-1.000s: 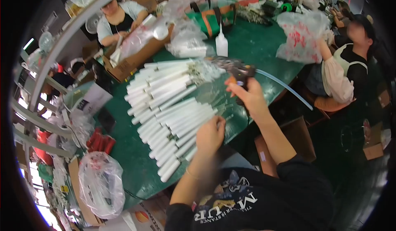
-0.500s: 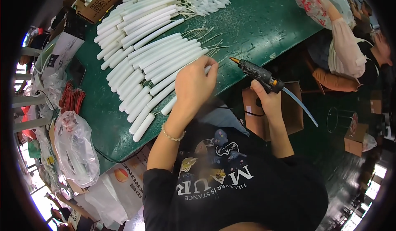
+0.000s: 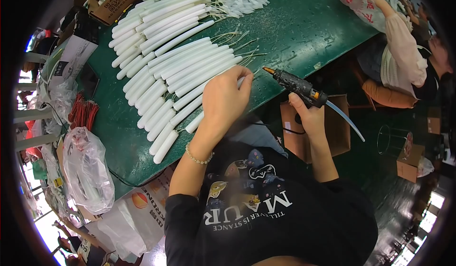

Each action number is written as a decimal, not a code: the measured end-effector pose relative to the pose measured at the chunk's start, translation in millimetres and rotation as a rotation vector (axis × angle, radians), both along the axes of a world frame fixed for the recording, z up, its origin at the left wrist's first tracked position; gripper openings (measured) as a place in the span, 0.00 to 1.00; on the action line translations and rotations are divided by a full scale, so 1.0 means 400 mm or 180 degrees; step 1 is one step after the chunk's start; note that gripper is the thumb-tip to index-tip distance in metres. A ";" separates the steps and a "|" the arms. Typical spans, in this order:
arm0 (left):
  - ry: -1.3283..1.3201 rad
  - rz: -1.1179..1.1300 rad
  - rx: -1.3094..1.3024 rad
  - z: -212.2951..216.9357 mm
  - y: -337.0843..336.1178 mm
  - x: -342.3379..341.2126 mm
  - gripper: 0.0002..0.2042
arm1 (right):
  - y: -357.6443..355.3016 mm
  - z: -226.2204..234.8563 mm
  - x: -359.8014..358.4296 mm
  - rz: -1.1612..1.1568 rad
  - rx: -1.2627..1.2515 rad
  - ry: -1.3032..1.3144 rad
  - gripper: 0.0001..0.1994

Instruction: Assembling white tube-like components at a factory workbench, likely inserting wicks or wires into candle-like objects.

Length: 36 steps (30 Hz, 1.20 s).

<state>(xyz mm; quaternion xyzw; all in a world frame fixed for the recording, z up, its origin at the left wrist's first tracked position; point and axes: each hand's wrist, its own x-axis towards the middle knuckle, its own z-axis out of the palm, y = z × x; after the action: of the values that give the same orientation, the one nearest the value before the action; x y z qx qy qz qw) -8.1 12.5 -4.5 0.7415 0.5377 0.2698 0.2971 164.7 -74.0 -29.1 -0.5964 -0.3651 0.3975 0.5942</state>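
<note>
My left hand [image 3: 227, 95] is closed round one white candle-like tube [image 3: 241, 81], whose end shows by the fingertips; most of it is hidden by the hand. In my right hand [image 3: 311, 116] is a black hot glue gun [image 3: 297, 86] with a clear glue stick [image 3: 344, 118] trailing from its back. Its nozzle points left, just beyond the end of the held tube and apart from it. Beside my left hand, rows of similar white tubes [image 3: 197, 69] lie on the green table [image 3: 294, 38], many with thin pale wires at their right ends.
Small translucent flame-shaped pieces [image 3: 244, 2] are heaped at the far side. Red wires [image 3: 84, 113] and a plastic bag [image 3: 88, 171] lie at the left. An open cardboard box [image 3: 336, 123] stands below the table edge. A co-worker's arm [image 3: 403, 42] reaches into a clear bag [image 3: 363, 2].
The glue gun's nozzle and the end of the held tube are slightly nearer each other. The co-worker's arm and bag have shifted a little. Both my grips are unchanged.
</note>
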 end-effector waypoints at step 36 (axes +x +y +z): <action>-0.0197 0.0058 0.0450 -0.007 -0.011 0.004 0.06 | 0.012 0.007 -0.003 0.0123 0.0081 -0.0097 0.09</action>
<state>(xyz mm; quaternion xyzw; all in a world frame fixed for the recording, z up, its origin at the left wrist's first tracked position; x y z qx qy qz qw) -6.6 8.3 -7.4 0.7470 0.5146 0.3325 0.2580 163.5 -69.2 -26.4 -0.5876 -0.3905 0.3952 0.5883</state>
